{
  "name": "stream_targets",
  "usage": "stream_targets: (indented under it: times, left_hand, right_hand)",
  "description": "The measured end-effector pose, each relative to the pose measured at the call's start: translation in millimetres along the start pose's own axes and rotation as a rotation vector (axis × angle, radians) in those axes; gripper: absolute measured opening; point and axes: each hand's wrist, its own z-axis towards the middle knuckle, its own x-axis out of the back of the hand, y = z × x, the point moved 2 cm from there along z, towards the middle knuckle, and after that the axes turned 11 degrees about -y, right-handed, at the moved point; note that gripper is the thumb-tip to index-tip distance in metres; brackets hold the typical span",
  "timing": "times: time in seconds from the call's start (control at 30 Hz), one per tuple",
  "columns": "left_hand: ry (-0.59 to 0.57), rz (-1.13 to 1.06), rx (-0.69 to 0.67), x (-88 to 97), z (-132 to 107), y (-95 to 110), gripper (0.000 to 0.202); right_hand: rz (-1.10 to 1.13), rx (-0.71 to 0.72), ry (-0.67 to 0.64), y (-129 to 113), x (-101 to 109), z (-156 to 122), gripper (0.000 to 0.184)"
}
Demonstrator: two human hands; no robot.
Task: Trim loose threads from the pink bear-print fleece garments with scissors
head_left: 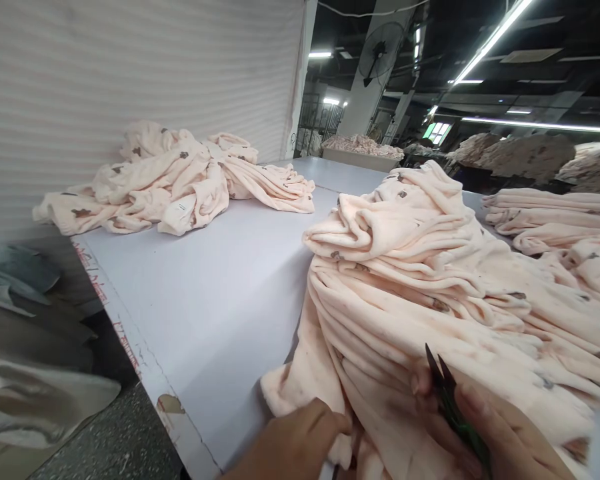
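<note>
Down low, left hand (300, 437) pinches pink cloth (430, 320); right hand (485, 427) grips small snips (450, 400). Cut slowly, blades clear of fingers.

**Desk:** Any wording legible in this workshop shot?

**Photographer:** Nothing that reads clearly. Red printed characters run along the near-left edge of the white cutting table (195, 293), repeated down its border (125, 340), but they are worn and too smeared to make out.

**Desk:** Labels on the fabric?

**Photographer:** One small white tag (181, 208) is sewn on the peach fleece pile (170, 180) at the table's far-left corner; it carries faint dark print, too small to read. The brown marks scattered on the cloth are motifs, not letters.

**Desk:** Signs beyond the table?

**Photographer:** A lit green panel (437, 130) hangs past the table's far end; no characters can be told.
</note>
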Motion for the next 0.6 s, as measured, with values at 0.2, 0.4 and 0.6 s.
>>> stream_targets:
  times: [0.2, 0.4, 0.6]
  left_hand:
    - [-0.084, 0.001, -0.018, -42.5, 9.1, 14.3, 0.033]
    - [0.223, -0.936, 0.270, 5.4, -17.9, -13.0, 0.018]
    - [0.342, -1.204, 0.387, 20.3, -38.2, -39.0, 0.022]
  right_hand:
    - [0.483, -0.252, -0.035, -13.2, -9.1, -8.4, 0.039]
    - [0.149, -0.205, 0.007, 2.9, 0.3, -5.6, 0.029]
    - [-0.008, -0.137, -0.068, 10.8, 1.4, -2.7, 0.029]
